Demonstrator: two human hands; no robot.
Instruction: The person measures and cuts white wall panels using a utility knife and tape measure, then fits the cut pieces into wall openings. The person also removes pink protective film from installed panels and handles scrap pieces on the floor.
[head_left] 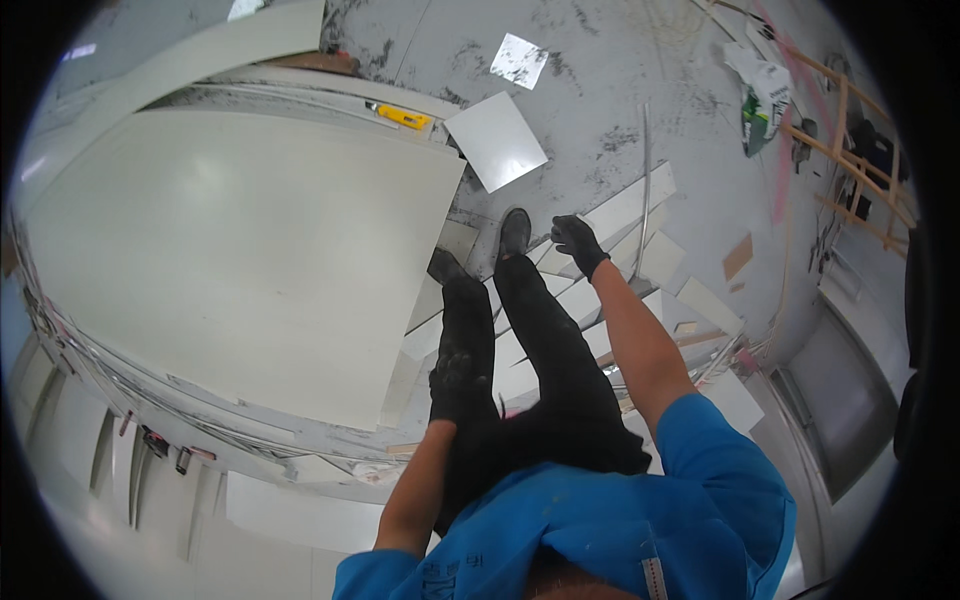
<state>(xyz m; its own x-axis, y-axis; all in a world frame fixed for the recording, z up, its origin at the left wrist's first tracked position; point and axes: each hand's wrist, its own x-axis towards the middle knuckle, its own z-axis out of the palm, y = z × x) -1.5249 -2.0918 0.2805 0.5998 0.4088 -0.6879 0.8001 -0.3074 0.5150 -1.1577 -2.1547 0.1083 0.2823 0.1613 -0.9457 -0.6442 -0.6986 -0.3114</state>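
My right hand [577, 240], in a dark glove, is held out ahead of me beside my right shoe, above strips of white board [632, 205]. Its fingers are curled in, and whatever may be inside them is hidden. My left hand [458, 380], also dark-gloved, hangs against my left trouser leg. Black on black hides how its fingers lie. To the left spreads a large white panel [230, 250]. A yellow utility knife [402, 116] rests at that panel's far edge, away from both hands. Ahead of my feet lies a square white piece [496, 142].
Board offcuts [710, 304] litter the floor around my right leg. A thin metal strip [645, 190] lies across some of them. Farther right are a green-and-white bag [760, 95] and a wooden frame [850, 160]. A smaller shiny square [519, 61] lies at the far side.
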